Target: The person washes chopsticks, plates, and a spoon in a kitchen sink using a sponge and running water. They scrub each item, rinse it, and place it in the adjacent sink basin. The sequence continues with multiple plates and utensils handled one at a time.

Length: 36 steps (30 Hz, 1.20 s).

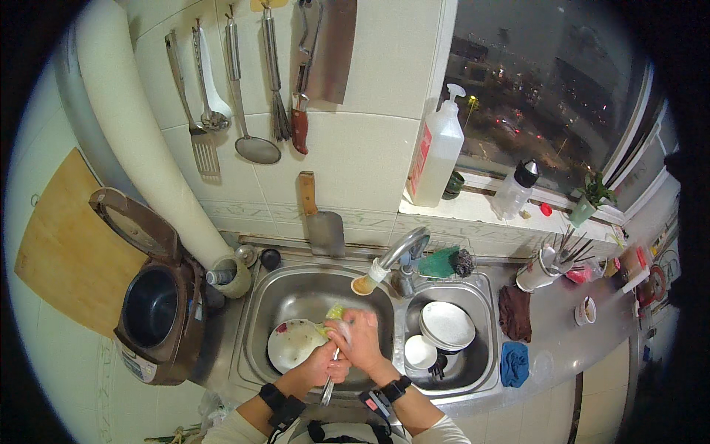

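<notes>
Over the left basin of a steel double sink (310, 272), my left hand (321, 363) grips a metal-handled utensil (328, 388) whose shaft slants up between my hands. My right hand (358, 336) is closed around its upper part with a yellow-green sponge or cloth (334, 313); fingers and suds hide much of that grip. A white bowl or plate (294, 344) with food scraps lies in the basin, left of my hands. The curved faucet (407, 247) reaches above the basin, just behind them. White plates (448, 324) and a small white bowl (420, 352) sit in the right basin.
An open rice cooker (161, 311) stands left of the sink. A cleaver (324, 227) rests against the back wall. Brown (515, 313) and blue (515, 363) cloths lie right of the sink, near a utensil holder (535, 272). A large pump bottle (438, 155) stands on the windowsill.
</notes>
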### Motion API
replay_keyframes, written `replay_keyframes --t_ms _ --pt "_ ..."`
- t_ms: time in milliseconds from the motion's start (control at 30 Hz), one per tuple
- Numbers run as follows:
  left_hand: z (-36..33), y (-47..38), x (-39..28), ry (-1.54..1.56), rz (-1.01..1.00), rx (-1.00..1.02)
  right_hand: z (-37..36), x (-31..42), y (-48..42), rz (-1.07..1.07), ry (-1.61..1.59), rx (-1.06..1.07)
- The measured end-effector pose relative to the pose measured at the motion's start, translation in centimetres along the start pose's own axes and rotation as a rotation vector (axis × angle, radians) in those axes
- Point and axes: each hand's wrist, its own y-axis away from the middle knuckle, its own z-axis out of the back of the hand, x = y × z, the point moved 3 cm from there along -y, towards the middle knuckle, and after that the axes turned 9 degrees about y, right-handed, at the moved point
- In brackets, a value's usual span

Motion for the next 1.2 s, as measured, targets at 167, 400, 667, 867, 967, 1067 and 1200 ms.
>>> replay_keyframes --t_ms 167,400,667,867,967,1067,1200 --pt "-0.4 0.8 -1.0 -0.156 -0.047 -0.098 -1.9 -2.0 -2.6 -0.316 -0.513 0.039" --pt "0.2 1.1 -1.7 -0.565 -0.277 -0.211 -7.0 -4.5 -1.0 -1.331 -1.674 0.127" --pt "0.3 0.5 -2.8 -0.671 -0.555 -0.246 -3.3 -0.1 -1.0 -0.683 -0.782 -0.34" --pt "-0.6 -0.1 -3.0 -1.056 -0.589 -0.338 -3.2 -3.3 -2.6 -0.722 -0.987 -0.137" --pt "-0.6 -0.3 -2.8 -1.0 -0.586 -0.356 -4.5 -5.3 -1.8 -1.118 -1.563 0.014" --pt "-0.2 -0.7 -2.6 -0.912 -0.567 -0.364 -5.0 -5.5 -0.4 -1.255 -1.738 -0.034" --pt "0.9 -1.7 -3.0 -0.816 -0.617 -0.485 -5.1 -4.6 1.4 -1.275 -1.517 -0.146"
